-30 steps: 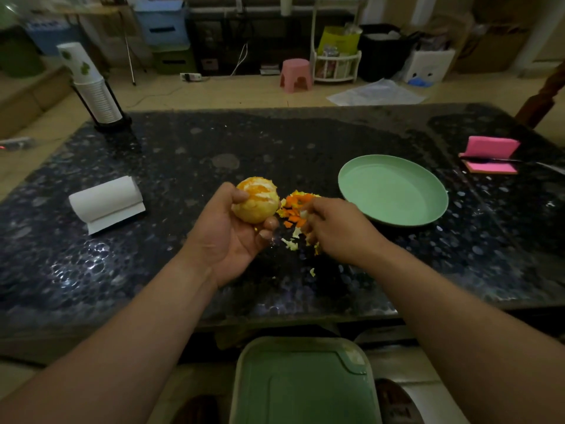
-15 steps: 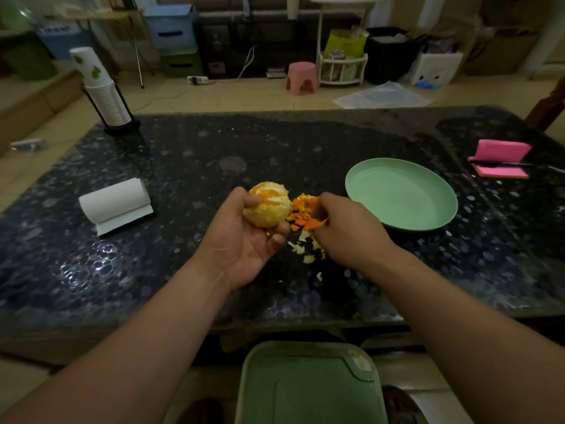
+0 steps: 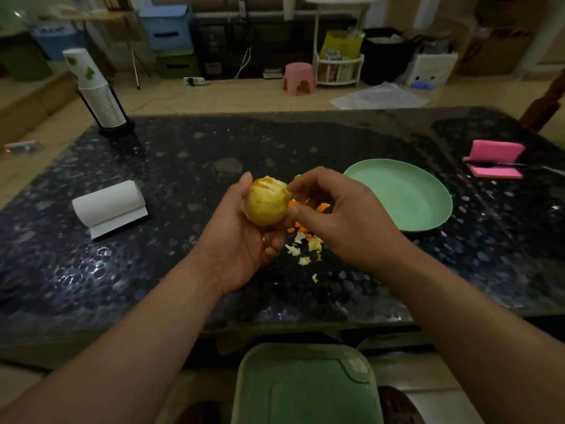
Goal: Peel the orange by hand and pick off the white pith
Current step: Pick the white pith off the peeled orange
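Orange (image 3: 266, 203) is sitting up off the counter (image 3: 183, 166), just left of the green plate (image 3: 428, 215). Most of its skin is already gone, and pale pith is covering the side facing you. Your left hand (image 3: 241, 240), further left of the plate, is cupping it from below, with the fingers (image 3: 271, 250) curling round the fruit and the thumb pressing near its top. If you are squeezing harder to steady it, you are risking a burst segment and a slippery surface.

Your right hand (image 3: 345, 218), between the orange and the plate, is closing thumb and forefinger on the fruit's right side, seemingly nipping at pith. Whether a strand is actually caught I cannot tell. By digging too deep there you are likely tearing the membrane rather than lifting pith.

Peel scraps (image 3: 305, 243) are lying on the counter under your right hand, left of the plate and not in it. A careless wrist could be sweeping them toward the near edge.
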Motion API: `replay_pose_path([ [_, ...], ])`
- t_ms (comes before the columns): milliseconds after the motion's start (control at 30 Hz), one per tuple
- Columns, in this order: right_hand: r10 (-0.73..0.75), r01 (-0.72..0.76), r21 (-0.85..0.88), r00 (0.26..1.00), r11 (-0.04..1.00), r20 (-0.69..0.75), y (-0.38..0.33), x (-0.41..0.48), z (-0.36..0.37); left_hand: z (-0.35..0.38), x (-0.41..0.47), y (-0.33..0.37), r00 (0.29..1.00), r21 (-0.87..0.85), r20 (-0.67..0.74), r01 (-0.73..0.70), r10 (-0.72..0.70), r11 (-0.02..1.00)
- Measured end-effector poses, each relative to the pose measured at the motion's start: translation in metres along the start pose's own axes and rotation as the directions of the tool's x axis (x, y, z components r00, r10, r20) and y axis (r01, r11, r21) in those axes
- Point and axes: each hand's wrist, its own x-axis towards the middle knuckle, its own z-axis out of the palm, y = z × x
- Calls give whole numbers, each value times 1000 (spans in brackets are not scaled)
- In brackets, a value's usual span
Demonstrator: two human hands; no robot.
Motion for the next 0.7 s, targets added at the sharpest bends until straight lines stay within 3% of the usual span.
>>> replay_pose_path([
  [133, 25, -26, -13, 999, 1000, -40, 0, -2, 2, 4, 0, -2, 1000, 16, 23, -16, 16, 1000],
  [300, 141, -145, -22, 981, 989, -132, 1, -1, 8, 11, 1, -5, 998, -81, -19, -60, 59, 995],
  [700, 288, -246, 251, 946, 936, -148, -2, 1, 6, 9, -5, 0, 979, -170, -49, -202, 197, 965],
])
